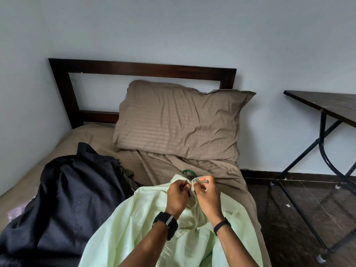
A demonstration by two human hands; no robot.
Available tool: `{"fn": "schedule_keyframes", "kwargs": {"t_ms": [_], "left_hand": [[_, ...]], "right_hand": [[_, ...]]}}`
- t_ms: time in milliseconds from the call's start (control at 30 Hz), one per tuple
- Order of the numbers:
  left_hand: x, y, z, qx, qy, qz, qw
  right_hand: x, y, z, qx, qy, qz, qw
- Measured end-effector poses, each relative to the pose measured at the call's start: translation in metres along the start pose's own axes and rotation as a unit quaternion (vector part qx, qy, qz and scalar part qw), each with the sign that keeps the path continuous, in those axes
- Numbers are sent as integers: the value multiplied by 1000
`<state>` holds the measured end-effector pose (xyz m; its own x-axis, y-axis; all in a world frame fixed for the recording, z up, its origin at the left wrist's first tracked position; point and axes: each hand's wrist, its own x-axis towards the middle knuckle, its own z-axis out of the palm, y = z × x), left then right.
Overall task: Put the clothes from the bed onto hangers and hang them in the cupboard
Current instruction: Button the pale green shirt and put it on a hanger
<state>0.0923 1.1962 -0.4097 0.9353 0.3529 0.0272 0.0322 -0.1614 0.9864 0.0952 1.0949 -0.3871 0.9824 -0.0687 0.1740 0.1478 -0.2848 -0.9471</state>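
A pale green button-up shirt lies spread on the bed in front of me. A green hanger hook pokes out beyond its collar; the hanger's body is hidden inside the shirt. My left hand pinches the left side of the collar placket. My right hand pinches the right side at the top button. The two hands meet at the collar. A dark navy garment lies heaped on the bed to the left.
A brown pillow leans on the dark wooden headboard. A small olive-coloured cloth peeks out beside the navy garment. A dark folding table with black metal legs stands on the dark floor to the right. No cupboard is in view.
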Motion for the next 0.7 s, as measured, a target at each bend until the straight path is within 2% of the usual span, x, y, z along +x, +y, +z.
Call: {"fn": "schedule_keyframes", "kwargs": {"t_ms": [367, 567, 700], "left_hand": [[0, 0, -3, -108, -20, -30, 993], [1, 4, -2, -110, 38, -32, 993], [0, 4, -1, -112, 29, -27, 993]], "right_hand": [[3, 8, -9, 15, -66, -11, 998], [1, 9, -3, 36, -32, -13, 999], [-1, 9, 1, 26, 4, -41, 999]]}}
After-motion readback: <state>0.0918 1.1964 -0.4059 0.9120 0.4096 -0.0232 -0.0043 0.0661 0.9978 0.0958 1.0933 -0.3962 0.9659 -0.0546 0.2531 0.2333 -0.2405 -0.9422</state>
